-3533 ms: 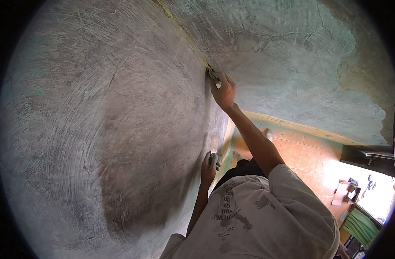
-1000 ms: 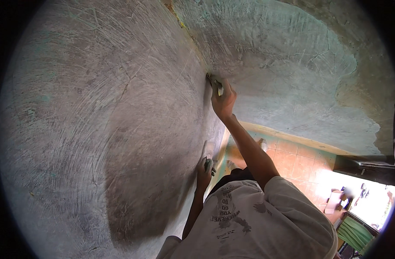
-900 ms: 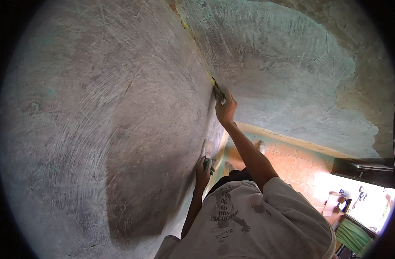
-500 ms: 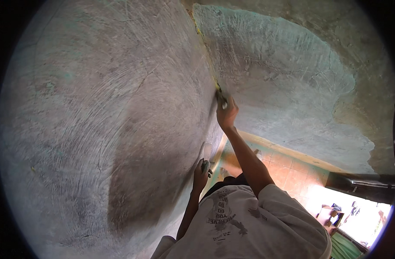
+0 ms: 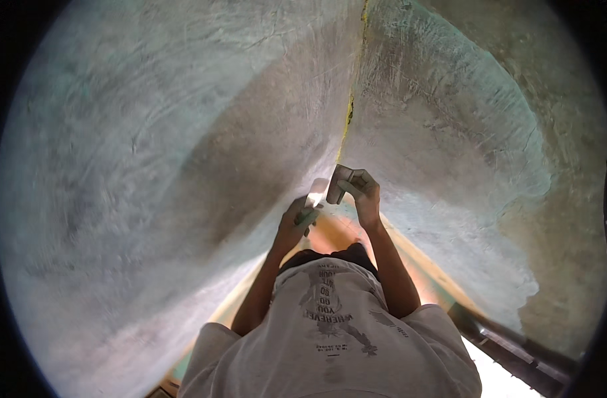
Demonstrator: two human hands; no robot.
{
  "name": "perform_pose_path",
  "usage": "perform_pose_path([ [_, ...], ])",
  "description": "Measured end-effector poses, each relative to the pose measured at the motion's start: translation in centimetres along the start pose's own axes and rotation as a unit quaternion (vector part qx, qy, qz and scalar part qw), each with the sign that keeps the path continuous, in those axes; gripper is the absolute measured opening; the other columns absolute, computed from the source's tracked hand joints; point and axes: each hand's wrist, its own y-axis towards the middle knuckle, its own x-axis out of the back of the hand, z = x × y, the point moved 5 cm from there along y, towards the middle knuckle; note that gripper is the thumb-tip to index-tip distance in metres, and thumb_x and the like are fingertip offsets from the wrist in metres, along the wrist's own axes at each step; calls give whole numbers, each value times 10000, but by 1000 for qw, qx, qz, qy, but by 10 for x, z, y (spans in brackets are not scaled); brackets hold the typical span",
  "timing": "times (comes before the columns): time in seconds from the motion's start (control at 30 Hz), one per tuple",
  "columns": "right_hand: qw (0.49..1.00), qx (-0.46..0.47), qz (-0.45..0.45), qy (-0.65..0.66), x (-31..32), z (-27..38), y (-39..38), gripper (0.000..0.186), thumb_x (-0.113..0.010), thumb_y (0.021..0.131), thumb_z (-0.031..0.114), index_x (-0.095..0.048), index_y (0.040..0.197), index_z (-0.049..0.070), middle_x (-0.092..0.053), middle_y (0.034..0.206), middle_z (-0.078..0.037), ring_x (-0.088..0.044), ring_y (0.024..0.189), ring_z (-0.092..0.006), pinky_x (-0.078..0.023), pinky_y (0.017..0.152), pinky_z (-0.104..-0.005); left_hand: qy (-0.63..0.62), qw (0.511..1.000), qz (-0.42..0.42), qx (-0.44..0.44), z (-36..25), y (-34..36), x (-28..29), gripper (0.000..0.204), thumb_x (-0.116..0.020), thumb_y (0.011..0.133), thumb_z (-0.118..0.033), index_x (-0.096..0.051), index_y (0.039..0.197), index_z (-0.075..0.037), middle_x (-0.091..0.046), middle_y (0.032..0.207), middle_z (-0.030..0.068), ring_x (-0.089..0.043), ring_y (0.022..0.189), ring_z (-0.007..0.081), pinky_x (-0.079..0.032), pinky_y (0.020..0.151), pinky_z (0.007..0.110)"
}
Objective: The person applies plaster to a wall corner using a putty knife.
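Putty knife (image 5: 340,184) held in right hand (image 5: 364,197), fingers pinching it, just off the wall corner (image 5: 348,113). Left hand (image 5: 297,222), fingers closed on second scraper (image 5: 314,197). Hands near, blades almost touching.

left hand (image 5: 295,222) gripping trowel (image 5: 314,196), right hand (image 5: 363,196) gripping scraper (image 5: 338,182)

Flat grey putty blade (image 5: 339,184) tilted upright in right hand (image 5: 364,197), pale-bladed scraper (image 5: 312,201) just beside it in left hand (image 5: 295,222)

Hands meeting before an inside wall corner

Left hand (image 5: 295,222) with flat metal scraper blade (image 5: 314,194) just left of right hand (image 5: 364,198) gripping small flat trowel (image 5: 339,182); grey plastered walls (image 5: 184,146) behind, corner seam (image 5: 349,113) above.
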Motion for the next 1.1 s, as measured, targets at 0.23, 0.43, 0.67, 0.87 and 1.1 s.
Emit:
perform_pose_path([
  [0.23, 994, -36, 103, -18, 44, 15, -26, 175, -701, 878, -57, -672, 1039, 5, -717, 1036, -56, -652, 988, -129, -513, 906, -304, 50, 996, 70, 3, -7, 6, -81, 328, -696, 996, -184, -653, 1286, -37, -704, 959, 43, -632, 787, 89, -496, 606, 266],
  [0.43, 989, -50, 118, 70, 88, 25, -54, 373, -584, 1021, 67, -557, 1391, 40, -642, 1248, -96, -629, 1125, -186, -523, 993, -372, 16, 995, -56, -86, 16, -14, -139, 271, -687, 977, -134, -679, 1203, 16, -733, 1009, 100, -663, 847, 153, -546, 774, 323],
  [0.67, 972, -106, 207, -17, 132, -9, -75, 257, -594, 1039, 100, -620, 1281, 16, -671, 1195, -70, -643, 1091, -160, -520, 994, -350, 107, 977, -142, -118, 25, -45, -192, 245, -708, 956, -104, -690, 1163, 24, -729, 1012, 130, -696, 894, 215, -552, 822, 359],
  [0.87, 952, -178, 218, 121, 144, -11, -82, 198, -547, 1075, 124, -632, 1230, 34, -690, 1190, -81, -665, 1092, -188, -527, 1004, -374, 76, 982, -162, -58, 31, -63, -204, 322, -748, 949, -140, -636, 1215, 3, -707, 1075, 127, -718, 931, 243, -580, 768, 350],
  [1.1, 950, -203, 132, 199, 140, -3, -72, 147, -512, 1108, 208, -552, 1091, 68, -684, 1060, -84, -683, 1013, -198, -566, 883, -394, 55, 950, -302, -55, 48, -63, -166, 316, -776, 946, -182, -489, 967, -51, -550, 830, 48, -486, 662, 100, -395, 564, 290],
])
